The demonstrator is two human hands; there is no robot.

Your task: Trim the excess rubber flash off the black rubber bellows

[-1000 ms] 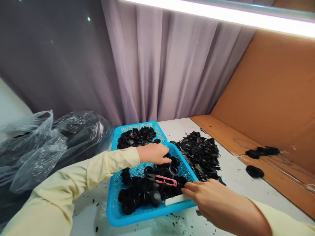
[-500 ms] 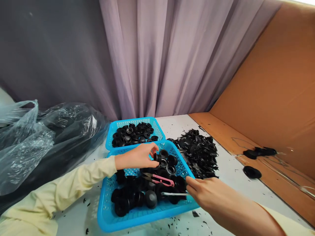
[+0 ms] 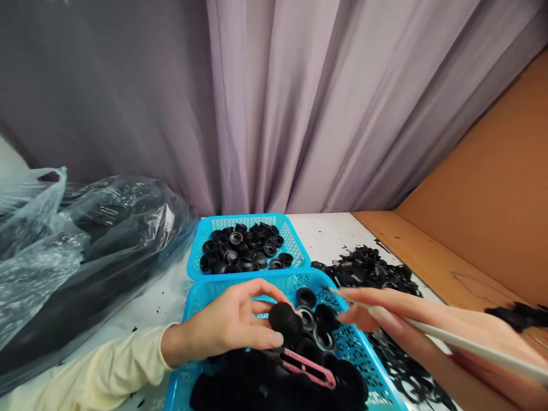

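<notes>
My left hand [image 3: 233,319] pinches a black ribbed rubber bellows [image 3: 284,321] between thumb and fingers, just above the front blue basket [image 3: 363,342]. Many similar black rubber parts lie in that basket. A pair of pink-handled thread snips [image 3: 309,369] rests on them, close below the held bellows; its blades are partly hidden. My right hand [image 3: 406,317] is closed on a thin white stick [image 3: 475,344], held like a pen over the basket's right side. The stick's tip, near the fingertips, is blurred.
A second blue basket [image 3: 196,246] with more black rubber parts stands behind the front one. To the right lies a heap of black rubber scraps [image 3: 368,268]. Clear plastic bags [image 3: 124,228] sit at left. An orange-brown panel [image 3: 492,148] stands at right, a curtain [image 3: 299,103] behind.
My left hand has lifted the bellows and brought it nearer. My right hand has risen with the white stick, which now points forward instead of leftward. The view has shifted slightly.
</notes>
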